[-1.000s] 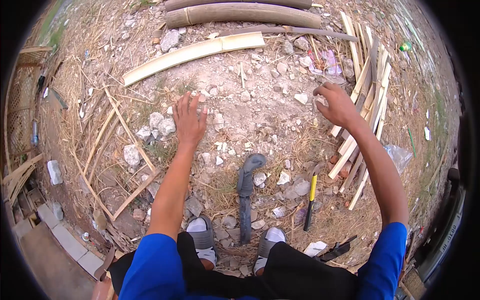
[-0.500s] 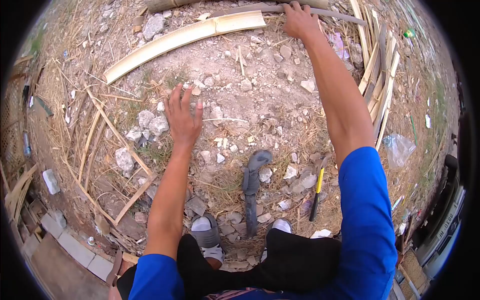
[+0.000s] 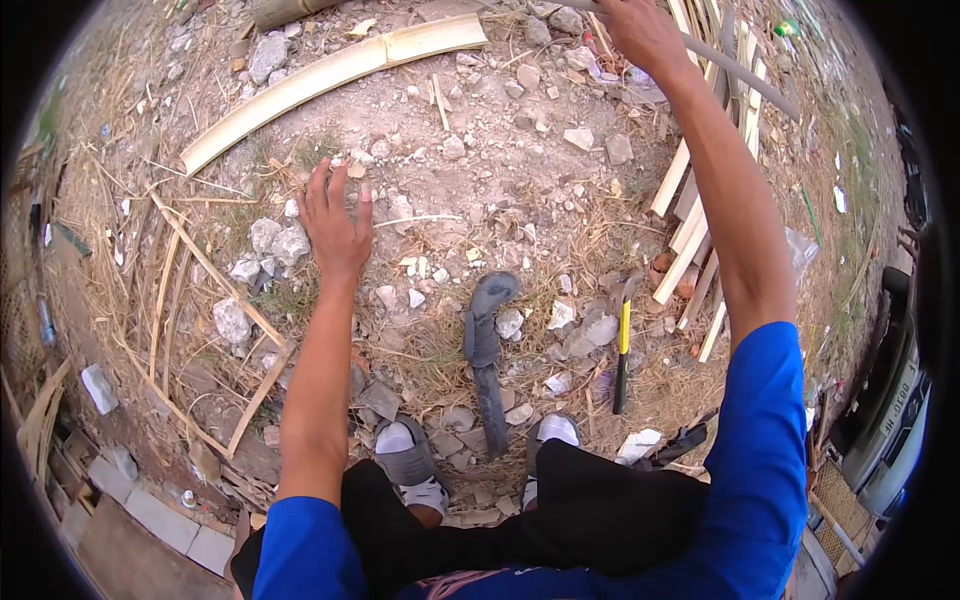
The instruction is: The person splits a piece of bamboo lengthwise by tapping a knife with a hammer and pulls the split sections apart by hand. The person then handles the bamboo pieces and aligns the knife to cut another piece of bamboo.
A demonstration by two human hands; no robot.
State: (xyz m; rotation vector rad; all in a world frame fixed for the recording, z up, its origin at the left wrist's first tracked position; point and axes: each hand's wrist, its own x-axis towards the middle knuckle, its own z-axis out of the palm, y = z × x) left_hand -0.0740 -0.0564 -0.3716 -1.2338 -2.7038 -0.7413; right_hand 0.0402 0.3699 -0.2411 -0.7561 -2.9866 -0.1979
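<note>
My right hand (image 3: 645, 40) is closed around a long grey-brown bamboo strip (image 3: 745, 75) at the top right, its fingers partly cut off by the view's edge. This strip slants over a bundle of split bamboo strips (image 3: 690, 235). My left hand (image 3: 338, 228) hovers over or rests on the stony ground with its fingers spread and holds nothing. A wide split bamboo piece (image 3: 330, 83), pale inner face up, lies beyond it. Between my feet and the hands lies a dark, curved, wrapped tool (image 3: 485, 350). To its right is a tool with a yellow and black handle (image 3: 622, 355).
Pale stones (image 3: 290, 243) lie left of my left hand. Thin strips form a bent shape on the ground (image 3: 220, 270). A bamboo pole (image 3: 285, 10) shows at the top, a clear plastic bag (image 3: 802, 250) at right, and a parked vehicle (image 3: 890, 430) at the far right.
My right hand has moved right with the bamboo strip, which now lies across the bundle. The view has shifted, so ground items appear further left and up. My left hand stays spread.
</note>
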